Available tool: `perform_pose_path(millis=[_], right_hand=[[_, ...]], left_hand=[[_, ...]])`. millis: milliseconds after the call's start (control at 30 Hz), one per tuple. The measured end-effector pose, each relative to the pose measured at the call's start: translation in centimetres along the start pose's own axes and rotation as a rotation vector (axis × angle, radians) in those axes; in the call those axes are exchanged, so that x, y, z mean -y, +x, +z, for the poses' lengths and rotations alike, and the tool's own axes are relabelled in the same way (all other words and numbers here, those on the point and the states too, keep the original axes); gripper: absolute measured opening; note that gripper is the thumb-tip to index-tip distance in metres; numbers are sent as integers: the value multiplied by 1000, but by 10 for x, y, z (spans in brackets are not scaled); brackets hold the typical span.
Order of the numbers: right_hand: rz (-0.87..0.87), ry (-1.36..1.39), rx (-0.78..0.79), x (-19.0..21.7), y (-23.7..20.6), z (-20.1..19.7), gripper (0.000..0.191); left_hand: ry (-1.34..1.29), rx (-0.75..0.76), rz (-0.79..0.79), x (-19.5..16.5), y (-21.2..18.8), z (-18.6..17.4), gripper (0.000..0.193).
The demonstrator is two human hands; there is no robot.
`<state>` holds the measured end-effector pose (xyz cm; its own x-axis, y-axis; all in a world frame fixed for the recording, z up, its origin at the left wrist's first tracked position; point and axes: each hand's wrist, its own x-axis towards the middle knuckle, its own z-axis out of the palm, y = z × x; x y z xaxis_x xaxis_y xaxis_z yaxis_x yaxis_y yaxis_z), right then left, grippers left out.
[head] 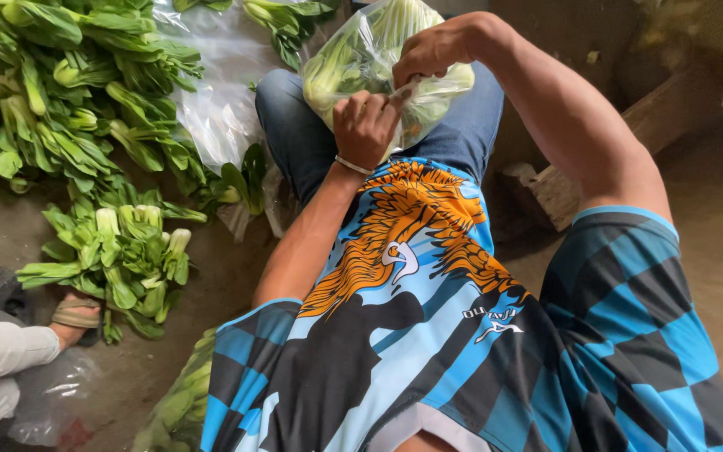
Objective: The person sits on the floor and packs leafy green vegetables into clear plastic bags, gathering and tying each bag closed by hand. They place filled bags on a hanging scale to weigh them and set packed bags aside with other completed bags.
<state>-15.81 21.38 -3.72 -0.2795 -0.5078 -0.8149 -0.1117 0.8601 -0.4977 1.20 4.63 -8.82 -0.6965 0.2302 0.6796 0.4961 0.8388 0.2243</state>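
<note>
A clear plastic bag (353, 59) stuffed with green-and-white leafy vegetables rests on my lap, on my blue jeans. My left hand (366, 125), with a thin band on the wrist, pinches the bag's gathered mouth from below. My right hand (433, 50) grips the same twisted plastic from above. The two hands nearly touch at the bag's neck.
Loose piles of the same leafy vegetables (119, 251) cover the floor on the left, beside a clear plastic sheet (219, 100). Another person's sandalled foot (77, 314) and pale trouser leg (2, 360) are at lower left. A wooden block (562, 188) lies on the right. More bagged greens (177, 402) sit by my side.
</note>
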Motion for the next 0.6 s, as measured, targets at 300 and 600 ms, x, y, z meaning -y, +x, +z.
perform_pose_path(millis=[300,600], right_hand=[[-112,-375,-204,18,-39,9,27],[-156,-202,59,-9,-16,11,37]], left_hand=[[-527,315,-613,9,3,17,32],[-663,124,-329,-5,26,-20,55]])
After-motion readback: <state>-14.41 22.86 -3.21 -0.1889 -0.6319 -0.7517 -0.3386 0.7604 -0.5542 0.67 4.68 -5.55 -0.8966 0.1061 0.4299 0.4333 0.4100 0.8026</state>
